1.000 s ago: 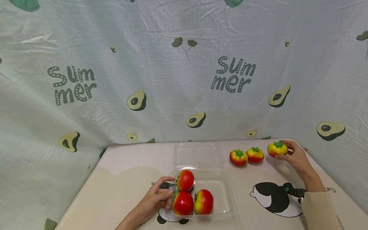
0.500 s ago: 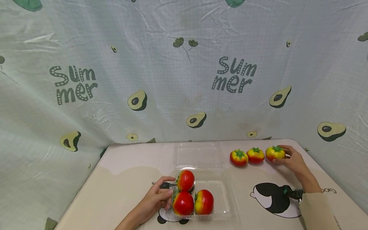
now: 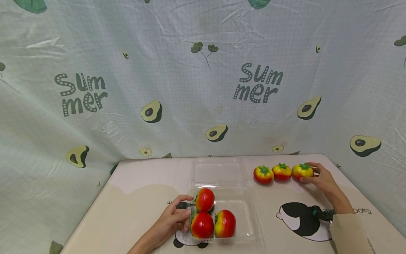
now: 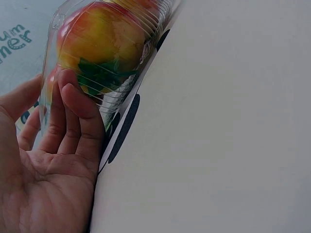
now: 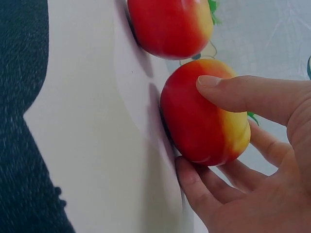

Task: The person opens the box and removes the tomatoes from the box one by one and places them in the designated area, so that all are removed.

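Observation:
My right hand (image 3: 321,178) holds a red and yellow toy tomato (image 3: 301,171) at the right end of a short row. In the right wrist view my thumb lies on one side of this tomato (image 5: 197,121) and my fingers curve under the other. Two more tomatoes stand to its left, a middle tomato (image 3: 282,173) and an end tomato (image 3: 263,175). My left hand (image 3: 169,220) grips the left side of a clear plastic box (image 3: 245,215), its fingers curled at the wall. Inside the box lie a back tomato (image 3: 204,199), a front-left tomato (image 3: 202,225) and a front-right tomato (image 3: 225,224).
The box's open lid (image 3: 219,171) lies flat behind it. A pale printed mat (image 3: 133,211) covers the table. Beyond the table's back edge hangs a curtain (image 3: 177,81) printed with avocados.
My right hand has moved the tomato left and slightly down in the head view, beside the other two in the row. My left hand and the box stay in place.

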The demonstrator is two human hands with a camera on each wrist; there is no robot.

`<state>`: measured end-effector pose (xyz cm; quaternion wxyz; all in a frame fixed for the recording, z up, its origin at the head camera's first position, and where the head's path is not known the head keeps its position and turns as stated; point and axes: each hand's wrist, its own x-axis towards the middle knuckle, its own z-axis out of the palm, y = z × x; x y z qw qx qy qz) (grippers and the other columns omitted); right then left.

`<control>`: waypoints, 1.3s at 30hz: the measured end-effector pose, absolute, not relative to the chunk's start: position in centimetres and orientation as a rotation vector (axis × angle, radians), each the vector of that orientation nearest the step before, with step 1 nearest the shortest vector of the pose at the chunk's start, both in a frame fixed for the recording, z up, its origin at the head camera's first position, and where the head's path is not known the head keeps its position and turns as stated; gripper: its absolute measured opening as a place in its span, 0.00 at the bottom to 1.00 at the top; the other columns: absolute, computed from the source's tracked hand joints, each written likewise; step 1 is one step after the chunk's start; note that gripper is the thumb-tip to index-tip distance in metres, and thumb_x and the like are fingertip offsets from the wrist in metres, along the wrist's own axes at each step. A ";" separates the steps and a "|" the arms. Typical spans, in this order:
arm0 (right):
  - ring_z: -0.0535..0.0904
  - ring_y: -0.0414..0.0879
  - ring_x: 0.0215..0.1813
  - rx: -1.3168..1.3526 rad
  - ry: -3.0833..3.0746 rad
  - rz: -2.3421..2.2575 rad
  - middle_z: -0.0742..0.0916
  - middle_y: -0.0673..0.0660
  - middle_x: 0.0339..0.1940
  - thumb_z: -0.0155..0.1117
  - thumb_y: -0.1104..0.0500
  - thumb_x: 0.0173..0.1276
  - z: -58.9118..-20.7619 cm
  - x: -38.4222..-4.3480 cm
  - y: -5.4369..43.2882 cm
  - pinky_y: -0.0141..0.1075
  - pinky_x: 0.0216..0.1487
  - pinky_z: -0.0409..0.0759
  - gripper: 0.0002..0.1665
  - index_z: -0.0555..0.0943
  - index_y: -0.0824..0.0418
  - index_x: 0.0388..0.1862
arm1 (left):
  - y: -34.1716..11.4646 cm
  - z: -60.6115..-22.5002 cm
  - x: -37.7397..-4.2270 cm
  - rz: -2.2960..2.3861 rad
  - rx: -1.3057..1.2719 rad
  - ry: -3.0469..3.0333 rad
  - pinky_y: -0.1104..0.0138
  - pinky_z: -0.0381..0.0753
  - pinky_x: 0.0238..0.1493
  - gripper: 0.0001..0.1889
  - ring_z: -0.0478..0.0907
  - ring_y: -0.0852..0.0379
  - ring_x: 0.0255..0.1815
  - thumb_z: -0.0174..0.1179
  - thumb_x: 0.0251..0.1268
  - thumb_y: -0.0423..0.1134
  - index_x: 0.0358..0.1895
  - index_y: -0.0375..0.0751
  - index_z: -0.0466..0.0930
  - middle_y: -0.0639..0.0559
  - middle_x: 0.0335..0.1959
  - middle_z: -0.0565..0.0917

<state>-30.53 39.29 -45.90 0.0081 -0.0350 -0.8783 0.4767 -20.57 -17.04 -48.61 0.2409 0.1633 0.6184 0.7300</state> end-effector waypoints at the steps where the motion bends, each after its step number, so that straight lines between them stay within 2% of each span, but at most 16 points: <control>1: 0.52 0.81 0.76 -0.114 -2.748 1.490 0.53 0.84 0.78 0.70 0.61 0.68 -45.9 -30.6 39.3 0.75 0.73 0.54 0.55 0.46 0.72 0.81 | -17.0 -48.6 -20.6 1.996 0.444 1.693 0.72 0.83 0.36 0.27 0.78 0.63 0.26 0.48 0.83 0.38 0.76 0.38 0.52 0.58 0.26 0.84; 11: 0.53 0.80 0.76 -0.119 -2.735 1.475 0.54 0.84 0.78 0.68 0.62 0.69 -45.9 -30.6 39.1 0.74 0.74 0.55 0.53 0.47 0.73 0.81 | -17.0 -48.5 -20.6 1.988 0.436 1.704 0.72 0.82 0.37 0.27 0.78 0.63 0.26 0.49 0.83 0.38 0.77 0.38 0.52 0.58 0.25 0.84; 39: 0.52 0.81 0.75 -0.127 -2.787 1.484 0.52 0.84 0.78 0.70 0.55 0.69 -45.7 -30.5 39.1 0.74 0.73 0.57 0.58 0.43 0.72 0.81 | -17.0 -48.6 -20.6 1.990 0.447 1.696 0.72 0.83 0.37 0.29 0.78 0.63 0.26 0.48 0.83 0.38 0.78 0.36 0.49 0.59 0.26 0.84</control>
